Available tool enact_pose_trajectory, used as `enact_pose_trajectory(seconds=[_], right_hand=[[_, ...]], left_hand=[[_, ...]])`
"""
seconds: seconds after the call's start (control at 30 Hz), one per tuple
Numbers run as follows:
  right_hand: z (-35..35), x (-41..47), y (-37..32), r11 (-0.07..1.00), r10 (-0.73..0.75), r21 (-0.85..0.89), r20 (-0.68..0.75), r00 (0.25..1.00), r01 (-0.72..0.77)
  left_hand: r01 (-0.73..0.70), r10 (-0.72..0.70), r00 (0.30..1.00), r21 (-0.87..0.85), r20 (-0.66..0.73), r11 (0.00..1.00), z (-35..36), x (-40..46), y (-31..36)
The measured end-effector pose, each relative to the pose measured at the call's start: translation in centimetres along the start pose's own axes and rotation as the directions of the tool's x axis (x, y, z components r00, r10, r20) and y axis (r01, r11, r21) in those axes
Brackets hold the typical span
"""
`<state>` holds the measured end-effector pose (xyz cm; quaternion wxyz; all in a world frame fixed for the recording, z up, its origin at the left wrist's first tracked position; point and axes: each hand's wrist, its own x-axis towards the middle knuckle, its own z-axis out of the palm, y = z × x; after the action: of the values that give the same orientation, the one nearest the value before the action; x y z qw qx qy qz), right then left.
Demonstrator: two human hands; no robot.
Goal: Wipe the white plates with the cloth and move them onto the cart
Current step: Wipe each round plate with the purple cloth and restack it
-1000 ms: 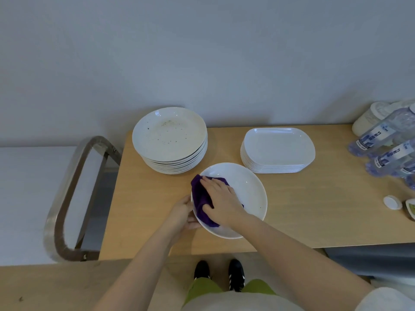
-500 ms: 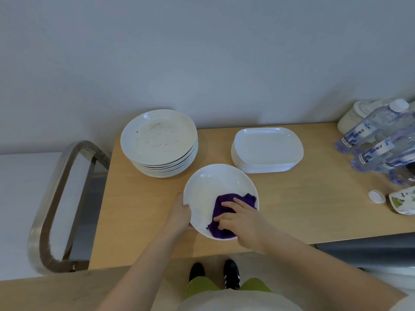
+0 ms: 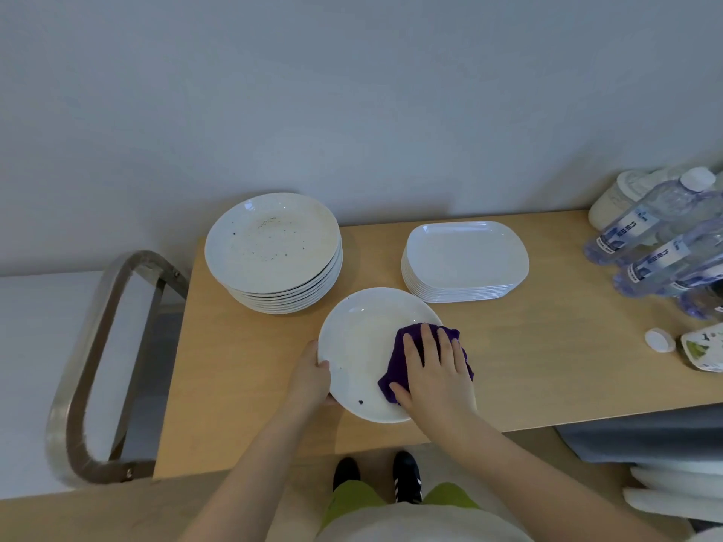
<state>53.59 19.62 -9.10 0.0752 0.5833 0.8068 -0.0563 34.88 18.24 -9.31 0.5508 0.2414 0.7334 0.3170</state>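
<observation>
- Fingers [image 3: 429, 344] of the right hand [image 3: 436, 371] are laid out flat and a bit spread, pressing the purple cloth [image 3: 403, 356] down on the right side of the plate [image 3: 358, 346], lower middle of the frame.
- Left hand [image 3: 311, 375] grips that plate's left rim, thumb on top, the rest curled under.
- Plate sits on the wooden table [image 3: 547, 357], with a small dark speck near its bottom edge.
- Stack of round plates [image 3: 274, 252] just up-left of it; the top one is speckled and dirty.
- Stack of squarish plates [image 3: 465, 260] up-right, looking clean.
- Metal cart handle [image 3: 90, 346] at the left edge.
- Water bottles [image 3: 657, 244] and a loose cap [image 3: 659, 340] at far right.
</observation>
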Motion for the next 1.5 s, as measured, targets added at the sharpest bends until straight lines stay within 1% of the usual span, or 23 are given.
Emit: enact_pose_trajectory(seconds=[0.03,0.13,0.23,0.33,0.4,0.47,0.53,0.6,0.7,0.8,0.9,1.03,1.17,1.27,1.33,1.4,1.47,1.5], right_hand=[[0.4,0.5,0.0,1.0,0.011,0.008,0.02,1.0,-0.011],[1.0,2.1,0.3,0.996,-0.005,0.087,-0.002,1.0,0.005],[0.9,3.6,-0.1,0.97,0.008,0.245,-0.025,1.0,-0.001],[0.6,5.1,-1.4,0.885,0.041,0.465,-0.04,0.998,-0.018],[0.2,5.9,-2.6,0.821,0.025,0.571,-0.055,0.998,0.011],[-0.1,6.3,-3.9,0.769,-0.022,0.637,-0.058,0.998,0.054],[-0.1,6.4,-4.8,0.751,-0.077,0.654,-0.058,0.995,0.096],[-0.2,6.3,-5.3,0.746,-0.129,0.653,-0.057,0.99,0.135],[-0.5,5.4,-5.8,0.754,-0.233,0.62,-0.057,0.971,0.218],[-0.6,4.0,-5.9,0.796,-0.347,0.507,-0.063,0.936,0.33],[-0.1,2.6,-5.2,0.828,-0.428,0.375,-0.059,0.902,0.417],[0.5,0.9,-3.6,0.831,-0.518,0.216,-0.039,0.854,0.513],[0.6,-0.3,-1.3,0.828,-0.543,0.172,0.007,0.84,0.534],[0.2,-0.9,0.9,0.816,-0.565,0.125,-0.027,0.824,0.564],[-0.2,-0.5,2.2,0.829,-0.546,0.13,-0.023,0.837,0.544],[-0.7,-0.1,2.5,0.853,-0.511,0.138,0.019,0.859,0.504],[-0.7,0.1,2.0,0.87,-0.484,0.087,-0.045,0.874,0.486],[-0.6,0.1,1.5,0.889,-0.45,0.064,-0.067,0.891,0.454]], left_hand=[[0.004,-0.004,1.0,-0.014,0.004,1.0,0.0,0.0,0.0],[0.01,-0.008,1.0,-0.056,0.024,0.998,-0.3,-0.3,0.1],[0.038,-0.031,0.998,-0.12,0.059,0.992,-0.6,-0.5,0.2],[0.096,-0.078,0.991,-0.17,0.105,0.981,-1.2,-0.6,0.1],[0.106,-0.081,0.987,-0.175,0.141,0.979,-1.5,-0.6,0.0],[0.13,-0.09,0.978,-0.212,0.187,0.969,-1.7,-0.7,0.2],[0.171,-0.114,0.967,-0.254,0.226,0.952,-1.8,-0.8,0.3],[0.182,-0.12,0.966,-0.275,0.227,0.944,-1.9,-0.7,0.4],[0.141,-0.092,0.976,-0.251,0.195,0.958,-1.7,-0.5,0.3],[0.111,-0.078,0.984,-0.211,0.158,0.971,-1.4,-0.4,0.3],[0.088,-0.072,0.992,-0.159,0.099,0.983,-1.1,-0.5,0.3],[0.046,-0.039,0.998,-0.119,0.056,0.992,-0.7,-0.6,0.3],[0.034,-0.03,0.999,-0.106,0.041,0.994,-0.8,-0.8,0.4],[0.013,-0.011,1.0,-0.087,0.024,0.996,-0.6,-0.8,0.4],[0.01,-0.008,1.0,-0.08,0.02,0.997,-0.6,-0.7,0.4],[0.012,-0.011,1.0,-0.077,0.024,0.997,-0.6,-0.6,0.4],[0.012,-0.011,1.0,-0.066,0.022,0.998,-0.6,-0.4,0.3],[0.011,-0.01,1.0,-0.06,0.019,0.998,-0.5,-0.4,0.3]])
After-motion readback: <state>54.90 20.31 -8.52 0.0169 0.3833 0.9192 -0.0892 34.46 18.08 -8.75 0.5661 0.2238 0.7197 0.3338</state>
